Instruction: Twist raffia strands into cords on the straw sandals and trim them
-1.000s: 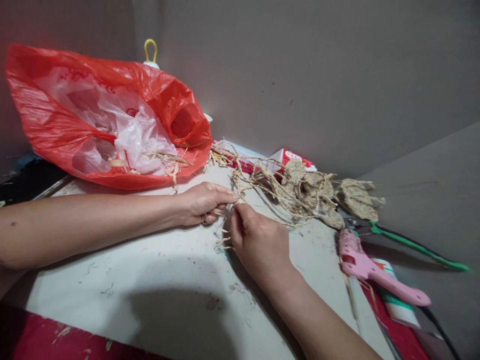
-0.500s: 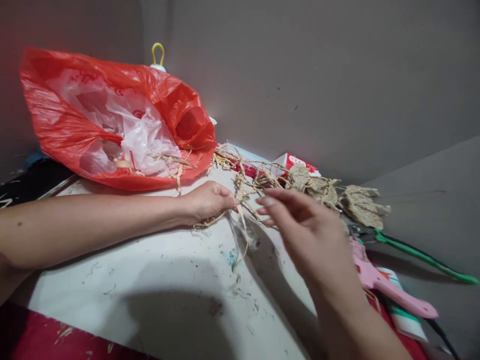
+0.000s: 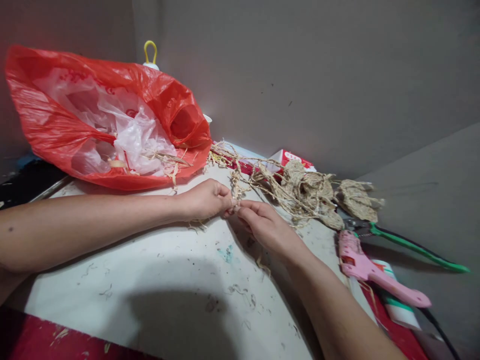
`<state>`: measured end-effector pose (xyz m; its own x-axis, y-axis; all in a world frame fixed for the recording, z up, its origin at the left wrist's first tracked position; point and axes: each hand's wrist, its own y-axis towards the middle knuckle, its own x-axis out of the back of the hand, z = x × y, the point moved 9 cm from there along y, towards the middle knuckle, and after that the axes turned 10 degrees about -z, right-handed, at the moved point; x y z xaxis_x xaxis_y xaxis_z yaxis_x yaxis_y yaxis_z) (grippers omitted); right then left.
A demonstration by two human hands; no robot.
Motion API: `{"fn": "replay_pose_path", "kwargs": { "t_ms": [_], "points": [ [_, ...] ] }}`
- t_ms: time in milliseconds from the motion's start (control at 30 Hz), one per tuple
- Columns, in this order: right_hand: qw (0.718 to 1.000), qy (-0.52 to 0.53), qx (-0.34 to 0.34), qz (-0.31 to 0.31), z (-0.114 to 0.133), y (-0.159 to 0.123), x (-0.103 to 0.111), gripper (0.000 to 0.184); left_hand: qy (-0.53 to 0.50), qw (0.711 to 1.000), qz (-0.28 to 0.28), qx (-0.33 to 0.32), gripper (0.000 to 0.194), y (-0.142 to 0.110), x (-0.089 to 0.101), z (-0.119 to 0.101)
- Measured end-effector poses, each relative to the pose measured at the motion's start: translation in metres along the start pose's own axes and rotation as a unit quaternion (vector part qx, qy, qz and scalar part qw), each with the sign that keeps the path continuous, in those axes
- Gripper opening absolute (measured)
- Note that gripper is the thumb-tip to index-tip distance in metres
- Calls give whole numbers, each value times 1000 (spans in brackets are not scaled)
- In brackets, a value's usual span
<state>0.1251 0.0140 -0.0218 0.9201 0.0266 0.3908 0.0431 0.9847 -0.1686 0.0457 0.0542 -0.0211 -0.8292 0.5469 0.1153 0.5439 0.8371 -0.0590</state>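
Note:
My left hand (image 3: 208, 199) comes in from the left and pinches a thin strand of straw-coloured plant fibre (image 3: 235, 186) between thumb and fingers. My right hand (image 3: 266, 227) meets it fingertip to fingertip, its thumb and index finger closed on the same fibre. Exactly how the strand runs between the fingertips is hidden. Just beyond the hands lie tangled twisted fibre cords (image 3: 270, 182), joined to petal-like pieces of coiled cord (image 3: 318, 192) on the right.
A red plastic bag (image 3: 48, 125) with white plastic and fibre scraps stands at back left. To the right lie green-handled pliers (image 3: 416, 247), a pink glue gun (image 3: 382, 280) and a white-green tube (image 3: 401, 310). Fibre bits dot the white tabletop (image 3: 180, 290); a grey wall rises behind.
My right hand has moved left and inward, from apart with loosely spread fingers to pinching fibre at my left fingertips. My left hand keeps its pinch. The view has shifted slightly.

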Motion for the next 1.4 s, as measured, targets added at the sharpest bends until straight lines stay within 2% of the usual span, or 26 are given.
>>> {"fn": "replay_pose_path", "kwargs": {
  "t_ms": [67,200,367,533,633,733,933,1067,1200,1300,1400],
  "points": [
    [999,26,-40,14,-7,2,-2,20,12,1000,18,-5,25,1,-1,1],
    [982,145,-109,60,-11,2,-11,29,32,999,25,-7,27,2,2,-1],
    [959,233,-124,103,-8,-2,-17,32,53,995,78,-10,26,-1,1,-8],
    [947,272,-128,114,-10,-2,-19,30,85,992,93,-16,21,-3,2,-12],
    [948,272,-131,101,-11,-2,-20,29,93,991,98,-20,18,-4,1,-13],
    [955,258,-134,62,-13,-1,-18,27,89,990,111,-5,14,-5,-1,-13],
    [960,241,-139,-22,-18,-1,-14,18,8,984,132,116,16,-11,-7,-4],
    [952,267,-144,-39,-19,-3,-17,21,57,986,89,131,16,-17,-8,1],
    [932,326,-152,-30,-18,-7,-23,36,158,985,36,65,8,-25,-10,-4],
    [927,343,-150,-26,-16,-8,-27,37,225,974,-3,3,10,-29,-12,-11],
    [929,342,-135,-42,-15,-8,-26,34,261,965,-29,-26,12,-30,-12,-13]
  ]
}}
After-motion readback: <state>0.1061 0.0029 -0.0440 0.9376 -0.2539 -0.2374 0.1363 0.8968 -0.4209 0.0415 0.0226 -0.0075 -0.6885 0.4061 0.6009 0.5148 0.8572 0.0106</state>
